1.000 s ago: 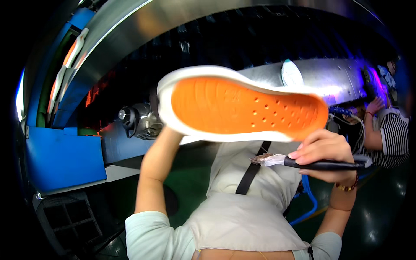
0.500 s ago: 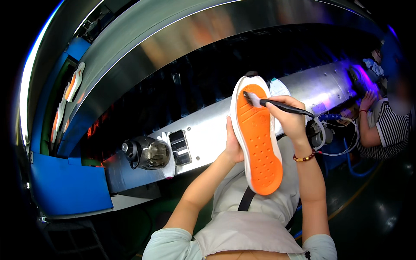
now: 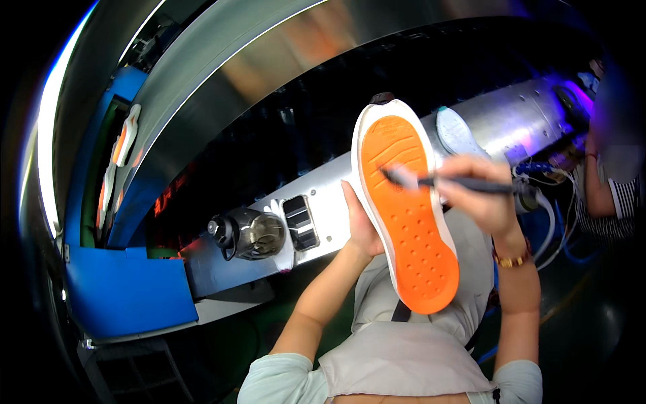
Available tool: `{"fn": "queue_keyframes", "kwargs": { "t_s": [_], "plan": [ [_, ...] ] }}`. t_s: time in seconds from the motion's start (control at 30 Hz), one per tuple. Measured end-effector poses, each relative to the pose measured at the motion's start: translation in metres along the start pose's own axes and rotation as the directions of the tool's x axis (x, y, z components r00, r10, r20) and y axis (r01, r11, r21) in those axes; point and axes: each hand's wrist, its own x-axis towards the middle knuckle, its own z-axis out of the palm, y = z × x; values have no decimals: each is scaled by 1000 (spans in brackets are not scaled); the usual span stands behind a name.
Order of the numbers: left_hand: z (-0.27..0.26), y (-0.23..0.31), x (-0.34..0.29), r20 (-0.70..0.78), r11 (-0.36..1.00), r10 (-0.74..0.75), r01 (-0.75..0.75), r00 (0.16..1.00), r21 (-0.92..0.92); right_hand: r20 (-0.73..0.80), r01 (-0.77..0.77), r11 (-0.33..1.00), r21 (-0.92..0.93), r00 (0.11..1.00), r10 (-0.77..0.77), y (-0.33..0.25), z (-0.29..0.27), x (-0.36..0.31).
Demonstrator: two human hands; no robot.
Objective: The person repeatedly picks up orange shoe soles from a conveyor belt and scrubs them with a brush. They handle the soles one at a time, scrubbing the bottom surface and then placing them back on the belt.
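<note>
My left hand [image 3: 363, 229] grips a shoe sole [image 3: 422, 242] by its left edge, holding it tilted up in front of me. The sole has a white rim and an orange face with grooves near the top and small dimples lower down. In my right hand [image 3: 479, 195], slightly blurred, is a black-handled brush [image 3: 402, 176], its pale bristles with a dark tip at the orange face in the upper half. Behind my right hand, a pale blue insole-shaped piece [image 3: 457, 129] lies on the metal ledge.
The metal ledge [image 3: 330, 205] carries a dark transparent bottle [image 3: 259, 234], a white piece beside it and a black divided tray [image 3: 301, 223]. More orange-and-white soles [image 3: 123, 138] stand at the far left. White tubes [image 3: 548, 229] hang near a co-worker in stripes [image 3: 622, 198] on the right.
The brush has moved down the orange face from near the top toward the middle, with my right hand following. The whole view has shifted slightly; my left hand keeps its hold.
</note>
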Motion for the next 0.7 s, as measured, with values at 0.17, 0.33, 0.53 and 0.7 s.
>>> {"fn": "queue_keyframes", "kwargs": {
  "t_s": [0.17, 0.33, 0.53, 0.7],
  "plan": [
    [12, -7, 10, 16, 998, 39, -38, 999, -42, 212, 110, 984, -141, 974, -78, 7, 10, 15],
    [3, 2, 8, 32, 994, 78, -75, 996, -76, 227, -176, 961, 215, 966, 126, 2, -1, -6],
    [19, 9, 12, -157, 951, 260, -224, 953, 215, 426, 34, 999, 15, 904, -37, 4, 1, -17],
    [22, 17, 19, -73, 883, 411, -377, 909, 281, 227, 43, 997, -67, 974, -27, 6, -8, -18]
  ]
}}
